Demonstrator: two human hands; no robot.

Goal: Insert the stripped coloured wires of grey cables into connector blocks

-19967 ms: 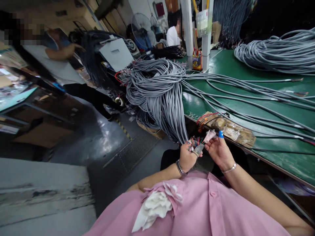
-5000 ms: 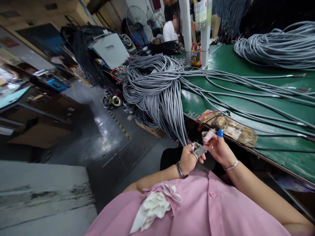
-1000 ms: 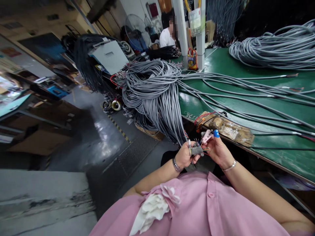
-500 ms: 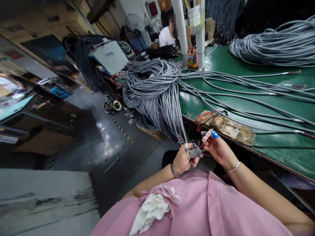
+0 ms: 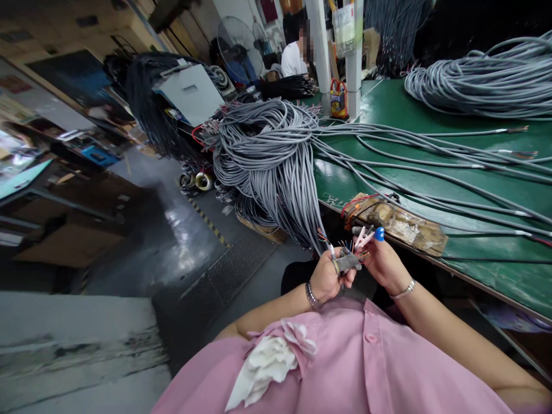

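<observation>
My left hand [image 5: 326,279] is closed on the end of a grey cable [image 5: 331,250], a worn grey cover over its thumb. Thin coloured wires [image 5: 354,250] fan out from that grip towards the right. My right hand [image 5: 384,265], with a blue cover [image 5: 379,234] on one fingertip, pinches a small pale pink clip-like tool [image 5: 364,237]. The tool's tip is among the wires; whether it grips one is too small to tell. Both hands are close together, just off the front edge of the green table [image 5: 487,282].
A heavy bundle of grey cables [image 5: 276,155] hangs over the table's left corner. Several cables run rightward past a taped wooden block [image 5: 399,224] at the edge. A large cable coil [image 5: 478,80] lies at the back right. One person in white [image 5: 294,59] sits beyond a post.
My hands have come closer together. The pink tool has moved down into the wires and turned, and my left hand has shifted slightly right with the cable.
</observation>
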